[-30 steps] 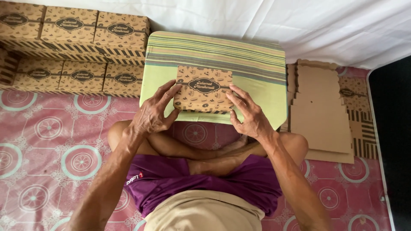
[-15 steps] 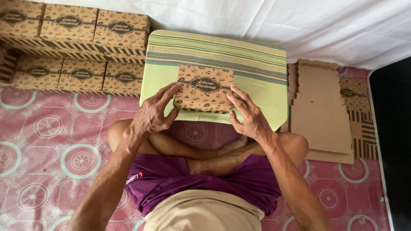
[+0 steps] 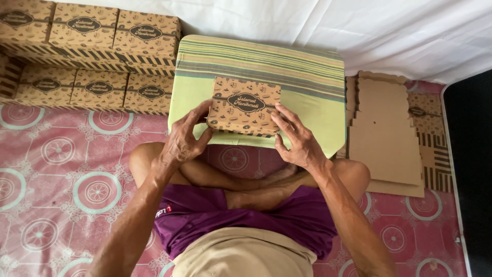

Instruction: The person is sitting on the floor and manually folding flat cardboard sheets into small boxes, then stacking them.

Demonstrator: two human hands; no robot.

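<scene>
On the striped green cushion (image 3: 307, 77) before my crossed legs, small brown printed box (image 3: 245, 105) lying flat, my left hand (image 3: 183, 139) clamped on its left edge, my right hand (image 3: 299, 139) gripping its right edge, finished boxes (image 3: 87, 56) stacked far left, flat cardboard blanks (image 3: 384, 133) at right

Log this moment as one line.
left hand: grips brown patterned cardboard box | right hand: grips same box | box on green striped cushion

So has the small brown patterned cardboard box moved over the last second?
No. The small brown patterned cardboard box sits at the same spot on the green striped cushion.
</scene>
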